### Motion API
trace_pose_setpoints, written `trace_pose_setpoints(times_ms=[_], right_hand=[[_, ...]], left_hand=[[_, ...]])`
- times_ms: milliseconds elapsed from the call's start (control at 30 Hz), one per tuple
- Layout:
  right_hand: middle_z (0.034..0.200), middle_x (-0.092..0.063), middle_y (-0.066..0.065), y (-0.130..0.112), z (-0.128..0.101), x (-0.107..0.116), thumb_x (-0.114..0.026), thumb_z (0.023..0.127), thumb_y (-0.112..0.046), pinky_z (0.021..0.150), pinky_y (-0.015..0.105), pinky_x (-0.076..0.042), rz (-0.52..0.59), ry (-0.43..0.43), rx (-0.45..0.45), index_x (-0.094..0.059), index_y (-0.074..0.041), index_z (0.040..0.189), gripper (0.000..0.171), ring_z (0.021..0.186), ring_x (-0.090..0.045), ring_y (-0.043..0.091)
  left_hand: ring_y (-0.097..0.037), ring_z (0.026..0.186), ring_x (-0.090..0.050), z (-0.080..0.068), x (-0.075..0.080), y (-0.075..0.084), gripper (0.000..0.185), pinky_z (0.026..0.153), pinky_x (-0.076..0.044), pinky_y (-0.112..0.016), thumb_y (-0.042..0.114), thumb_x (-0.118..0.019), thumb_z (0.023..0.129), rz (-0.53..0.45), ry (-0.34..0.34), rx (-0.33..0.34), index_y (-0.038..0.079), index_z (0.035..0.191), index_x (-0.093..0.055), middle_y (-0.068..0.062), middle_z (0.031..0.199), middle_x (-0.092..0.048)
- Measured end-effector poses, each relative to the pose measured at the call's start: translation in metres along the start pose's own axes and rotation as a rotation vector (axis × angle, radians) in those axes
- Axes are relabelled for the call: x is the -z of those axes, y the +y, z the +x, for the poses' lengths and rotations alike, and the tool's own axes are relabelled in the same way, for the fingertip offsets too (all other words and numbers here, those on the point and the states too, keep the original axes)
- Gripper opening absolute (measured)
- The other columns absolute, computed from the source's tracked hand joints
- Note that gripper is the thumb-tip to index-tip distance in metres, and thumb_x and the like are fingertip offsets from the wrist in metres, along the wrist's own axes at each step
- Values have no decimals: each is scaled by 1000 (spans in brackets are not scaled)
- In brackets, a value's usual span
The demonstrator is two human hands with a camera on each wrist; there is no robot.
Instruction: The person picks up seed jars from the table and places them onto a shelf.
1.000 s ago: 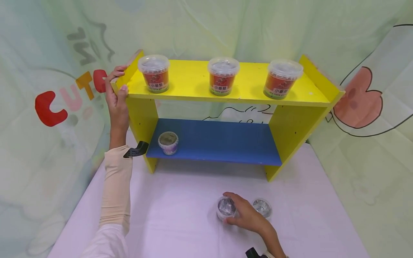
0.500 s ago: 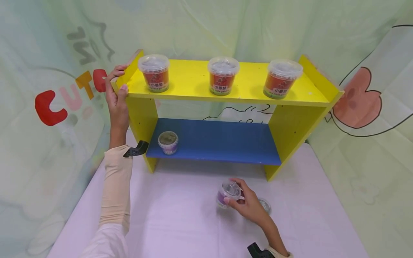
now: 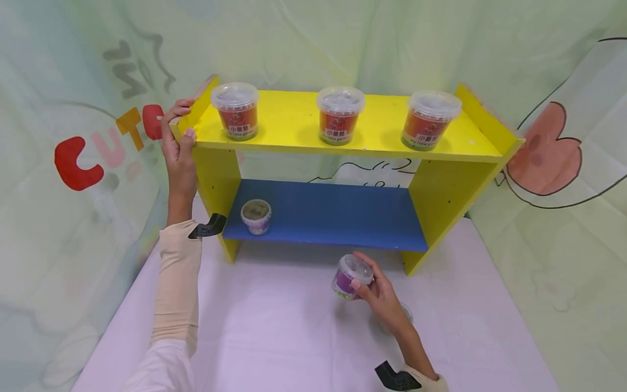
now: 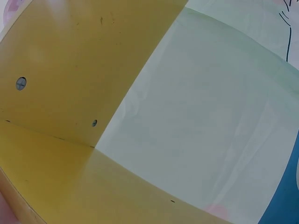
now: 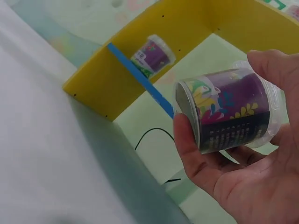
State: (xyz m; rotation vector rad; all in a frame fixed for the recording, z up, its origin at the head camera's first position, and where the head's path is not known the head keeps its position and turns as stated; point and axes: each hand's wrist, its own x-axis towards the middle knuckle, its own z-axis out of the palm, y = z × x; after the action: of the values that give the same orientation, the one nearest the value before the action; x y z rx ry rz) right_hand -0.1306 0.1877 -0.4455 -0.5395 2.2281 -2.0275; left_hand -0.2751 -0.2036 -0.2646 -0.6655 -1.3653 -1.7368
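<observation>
My right hand (image 3: 384,299) grips a small clear-lidded plastic tub (image 3: 346,280) with a purple label, raised off the table in front of the shelf. In the right wrist view the fingers and thumb curl round that tub (image 5: 233,109), which lies tilted. My left hand (image 3: 178,152) grips the upper left side of the yellow shelf unit (image 3: 294,111), thumb in front and fingers behind. A similar purple-labelled tub (image 3: 256,218) stands at the left end of the blue lower shelf (image 3: 333,212); it also shows in the right wrist view (image 5: 153,57).
Along the yellow top board stand three red-labelled tubs: a left tub (image 3: 237,117), a middle tub (image 3: 338,120) and a right tub (image 3: 426,125). Another tub (image 3: 406,313) on the white table (image 3: 274,326) is mostly hidden behind my right hand.
My right hand has picked up the purple-labelled tub from the table and moved it up and forward, toward the shelf. The left hand has stayed on the shelf side.
</observation>
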Motion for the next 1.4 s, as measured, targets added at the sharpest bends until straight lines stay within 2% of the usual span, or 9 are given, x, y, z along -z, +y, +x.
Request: trace_pose_setpoints(times_ms=[267, 500, 700, 933, 1167, 1400], right_hand=[[139, -38, 7, -8, 3, 1, -49, 98, -10, 90, 28, -55, 161, 40, -20, -25, -10, 151, 58, 118, -53, 11], [133, -45, -2, -12, 3, -2, -58, 95, -13, 97, 23, -49, 157, 116, -21, -27, -8, 149, 62, 119, -50, 10], [126, -51, -7, -12, 1, -5, -54, 97, -16, 96, 20, -47, 166, 167, -57, -30, -10, 146, 55, 115, -52, 8], [130, -48, -3, -10, 3, -5, -45, 101, -13, 99, 17, -47, 222, 163, -6, -26, -3, 149, 52, 117, -51, 6], [134, -43, -1, -10, 6, -3, -37, 104, -16, 101, 21, -47, 379, 120, 78, -20, -7, 151, 50, 122, -48, 8], [133, -44, -2, -9, 9, -5, -35, 105, -17, 100, 23, -48, 430, 92, 103, -19, -7, 151, 50, 121, -50, 9]], left_hand=[[-29, 133, -41, 1, -3, 2, 32, 109, -44, -31, 5, -46, 87, -24, -2, 2, 10, 118, -51, -12, 134, -48], [-28, 133, -42, 1, -1, -1, 32, 110, -42, -32, 5, -46, 88, -2, 1, -8, 11, 118, -51, -11, 134, -49], [-28, 132, -42, -1, 1, -3, 32, 110, -42, -32, 6, -47, 87, 11, 1, -4, 11, 119, -51, -11, 134, -49], [-27, 133, -42, 0, 1, -2, 31, 110, -42, -32, 6, -47, 88, 10, -5, -10, 11, 118, -51, -11, 134, -49], [-28, 133, -41, 0, 1, -2, 31, 111, -41, -33, 6, -47, 88, 4, -2, -7, 11, 119, -52, -10, 134, -49], [-27, 133, -41, 0, 0, -2, 31, 111, -41, -32, 6, -47, 88, 13, -4, -13, 11, 118, -51, -10, 134, -50]])
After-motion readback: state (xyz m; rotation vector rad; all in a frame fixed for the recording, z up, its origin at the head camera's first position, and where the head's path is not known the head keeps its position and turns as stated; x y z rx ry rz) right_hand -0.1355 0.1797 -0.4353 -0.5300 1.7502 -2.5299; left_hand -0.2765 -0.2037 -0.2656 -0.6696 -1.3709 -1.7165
